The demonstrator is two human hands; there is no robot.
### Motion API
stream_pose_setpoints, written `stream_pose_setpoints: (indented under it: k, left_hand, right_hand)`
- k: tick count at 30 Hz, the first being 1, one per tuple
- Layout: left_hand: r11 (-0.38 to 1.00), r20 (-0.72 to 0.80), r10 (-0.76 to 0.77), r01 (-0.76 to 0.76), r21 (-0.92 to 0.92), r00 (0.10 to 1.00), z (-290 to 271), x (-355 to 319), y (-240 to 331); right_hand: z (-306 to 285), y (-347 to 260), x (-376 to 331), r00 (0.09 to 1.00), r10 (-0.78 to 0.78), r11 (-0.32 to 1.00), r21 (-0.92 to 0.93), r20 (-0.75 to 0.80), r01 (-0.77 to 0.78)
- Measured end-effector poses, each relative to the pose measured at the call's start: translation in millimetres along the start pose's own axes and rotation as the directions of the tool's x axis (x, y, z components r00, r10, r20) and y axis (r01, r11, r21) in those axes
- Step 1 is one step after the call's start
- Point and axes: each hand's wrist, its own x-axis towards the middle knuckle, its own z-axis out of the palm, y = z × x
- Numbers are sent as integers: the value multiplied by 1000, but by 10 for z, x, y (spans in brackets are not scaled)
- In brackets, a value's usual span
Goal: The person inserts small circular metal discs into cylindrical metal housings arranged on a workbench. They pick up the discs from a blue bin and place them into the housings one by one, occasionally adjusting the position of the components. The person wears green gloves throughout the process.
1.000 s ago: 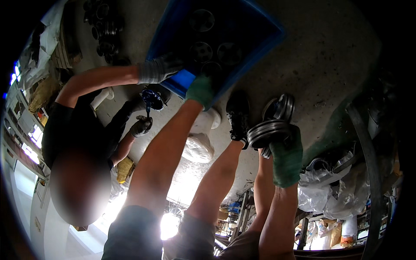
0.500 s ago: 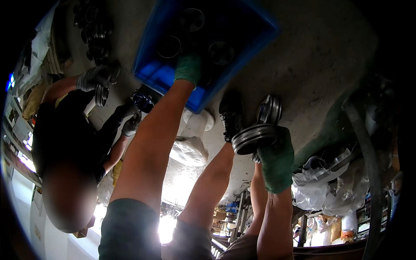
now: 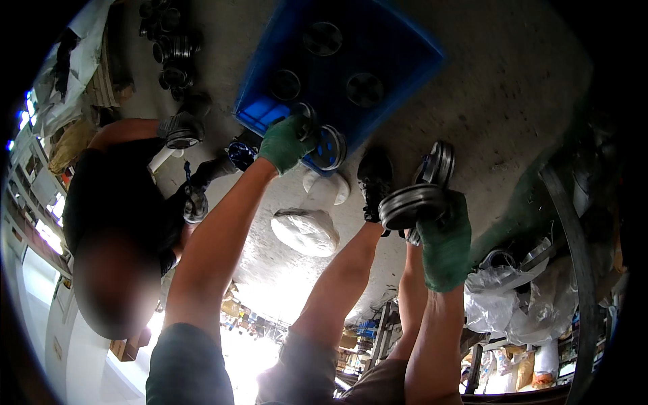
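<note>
My left hand (image 3: 287, 143), in a green glove, is closed on a round, dark metal wheel (image 3: 308, 120) at the near edge of the blue crate (image 3: 405, 74). A second wheel (image 3: 329, 148) with holes through its face sits against its fingers; whether they grip it too is unclear. Inside the crate lie several more round wheels (image 3: 322, 38). Lower right, my right hand (image 3: 445, 246), also green-gloved, is wrapped round a thick, grooved metal wheel (image 3: 413, 206), held edge-on. Just beyond it shows another grooved wheel (image 3: 440, 164); I cannot tell what supports it.
At left a co-worker (image 3: 111, 196) in dark clothes and grey gloves holds a similar round part (image 3: 183, 131). Dark round parts (image 3: 174, 50) are heaped on the floor behind. A plastic-wrapped stool (image 3: 305, 231) stands before my shoes (image 3: 374, 179). Plastic bags (image 3: 493, 300) lie right.
My left hand has come up out of the crate to its near rim, bringing wheels into sight. My right hand keeps its wheel. The co-worker's hands have shifted.
</note>
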Motion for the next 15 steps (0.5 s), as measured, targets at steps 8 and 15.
stream_pose_setpoints:
  k: [8, 15]
  left_hand:
    - [838, -13, -219, 195, 510, 976, 301, 582, 275]
    - [808, -323, -530, 583, 89, 784, 514, 880, 142]
  right_hand:
    - [77, -30, -51, 998, 62, 992, -108, -4, -62]
    - [22, 84, -13, 1000, 26, 987, -161, -14, -28]
